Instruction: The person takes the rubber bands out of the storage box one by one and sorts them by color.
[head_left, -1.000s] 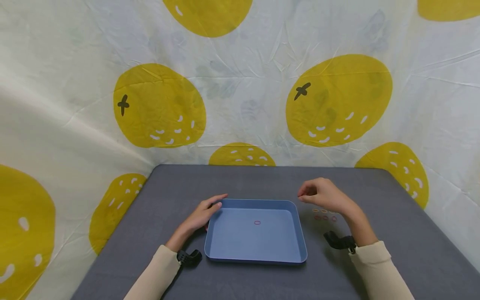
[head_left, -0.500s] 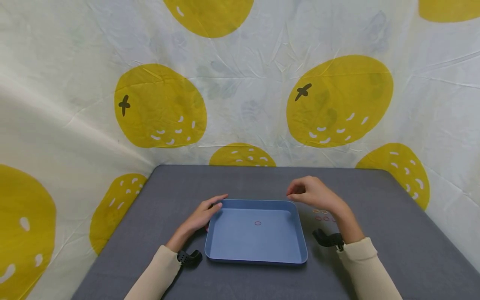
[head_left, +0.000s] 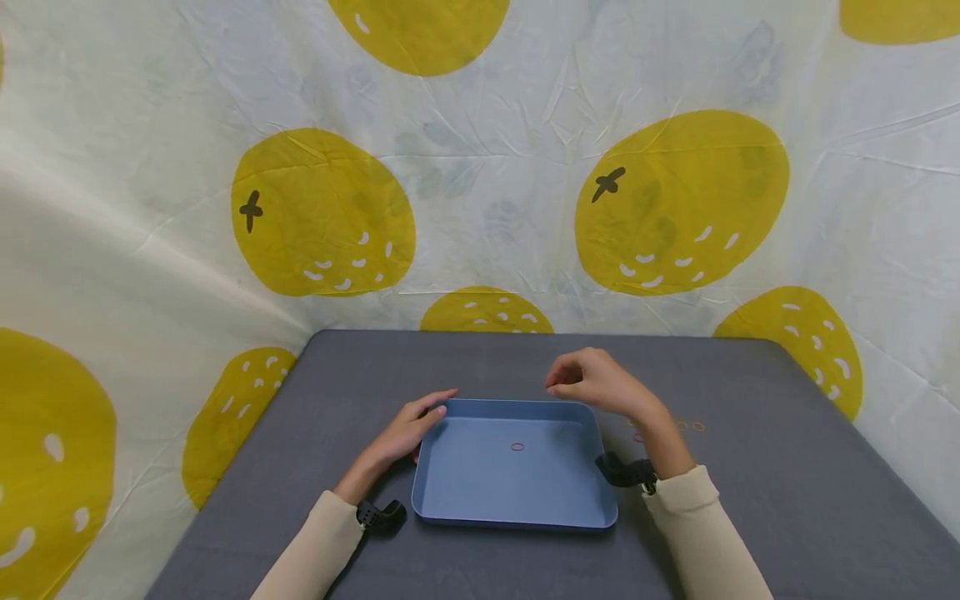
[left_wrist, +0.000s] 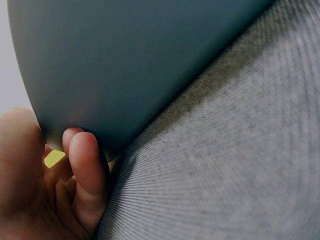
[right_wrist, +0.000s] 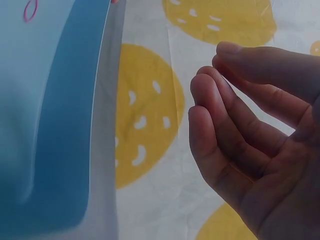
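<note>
My left hand (head_left: 401,429) holds the far left corner of a shallow blue tray (head_left: 517,496). In the left wrist view, its fingers (left_wrist: 86,160) curl against the tray's outer wall. One small pink-red rubber band (head_left: 517,451) lies flat inside the tray. Above the tray's far right edge hangs my right hand (head_left: 600,385), thumb and index fingertips brought together as around a small rubber band; the fingertips hide the band itself. The right wrist view shows the other fingers (right_wrist: 202,130) curled beside the pinch, apart from the tray.
Several small bands lie on the grey tabletop (head_left: 780,500) right of the tray, orange ones (head_left: 699,427) behind red ones (head_left: 639,437); my right forearm hides some. A white curtain (head_left: 487,208) with yellow fruit prints hangs behind the table. Each wrist wears a black camera (head_left: 381,517).
My right hand has moved left, from beside the bands to over the tray's far right edge, fingers still pinched. The left hand and tray have stayed put.
</note>
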